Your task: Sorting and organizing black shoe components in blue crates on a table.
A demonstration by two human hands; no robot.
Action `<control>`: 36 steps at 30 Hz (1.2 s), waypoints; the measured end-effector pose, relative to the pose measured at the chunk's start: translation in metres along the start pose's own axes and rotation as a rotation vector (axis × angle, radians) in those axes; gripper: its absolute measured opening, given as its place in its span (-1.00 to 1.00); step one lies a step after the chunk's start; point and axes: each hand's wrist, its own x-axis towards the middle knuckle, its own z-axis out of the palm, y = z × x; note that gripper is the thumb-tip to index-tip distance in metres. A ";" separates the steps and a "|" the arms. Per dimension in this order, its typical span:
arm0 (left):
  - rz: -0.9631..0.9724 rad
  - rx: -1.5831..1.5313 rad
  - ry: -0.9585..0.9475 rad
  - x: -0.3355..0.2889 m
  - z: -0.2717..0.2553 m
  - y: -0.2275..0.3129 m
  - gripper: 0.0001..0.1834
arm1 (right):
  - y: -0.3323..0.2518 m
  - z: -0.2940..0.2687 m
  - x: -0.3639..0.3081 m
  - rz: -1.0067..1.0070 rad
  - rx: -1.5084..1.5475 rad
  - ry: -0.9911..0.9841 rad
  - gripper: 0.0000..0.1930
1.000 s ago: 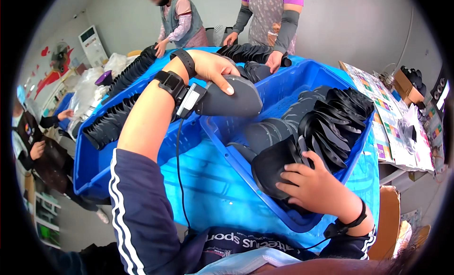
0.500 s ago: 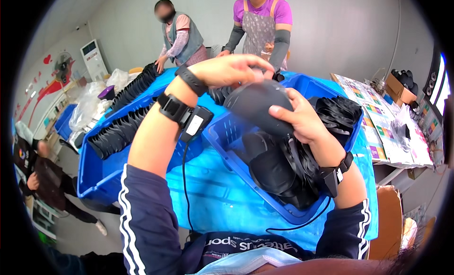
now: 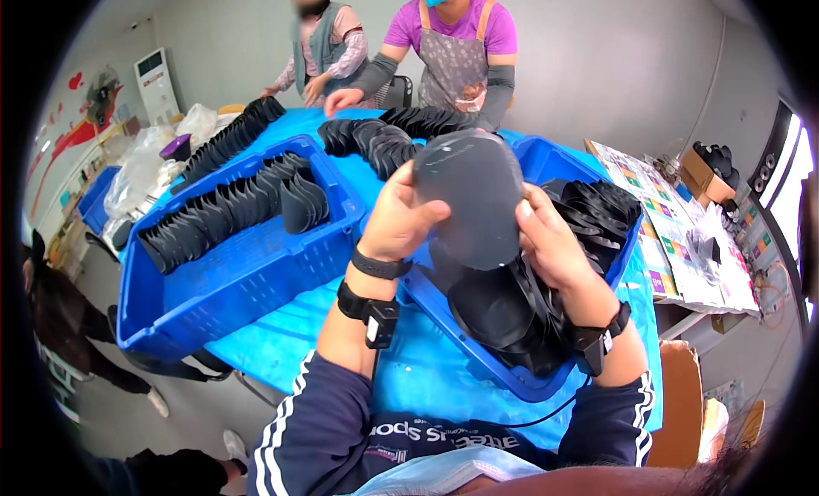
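A dark, smooth oval pad (image 3: 473, 210) is held up in front of me, its broad face toward me. My left hand (image 3: 399, 213) grips its left edge, thumb across the face. My right hand (image 3: 550, 244) has the right edge between thumb and fingers. Below the pad stands a blue plastic crate (image 3: 452, 332) heaped with similar black pads (image 3: 499, 313), partly hidden by the pad and my right hand. To the left, another blue crate (image 3: 230, 295) holds rows of black pads (image 3: 217, 214) standing on edge.
More rows of black pads (image 3: 375, 142) lie on the blue-covered table (image 3: 401, 385). Across it are two people, one in a purple shirt (image 3: 499, 27). Right of the table is a board with colourful sheets (image 3: 648, 214). A purple bowl (image 3: 177, 147) sits far left.
My left hand has come down from above the pad to its left edge, and the pad is turned more upright. My left arm no longer covers the left crate. The people across have shifted.
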 end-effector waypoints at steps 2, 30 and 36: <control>0.000 -0.089 -0.014 -0.006 -0.018 0.007 -0.31 | -0.007 -0.014 -0.009 -0.271 -0.644 -0.052 -0.17; -0.078 -0.268 0.047 -0.042 -0.115 -0.007 -0.41 | -0.037 -0.030 0.047 -0.023 -0.622 -0.327 -0.78; -0.009 -0.410 -0.008 -0.054 -0.139 -0.017 -0.41 | -0.044 -0.011 0.057 -0.029 -0.808 -0.277 -0.72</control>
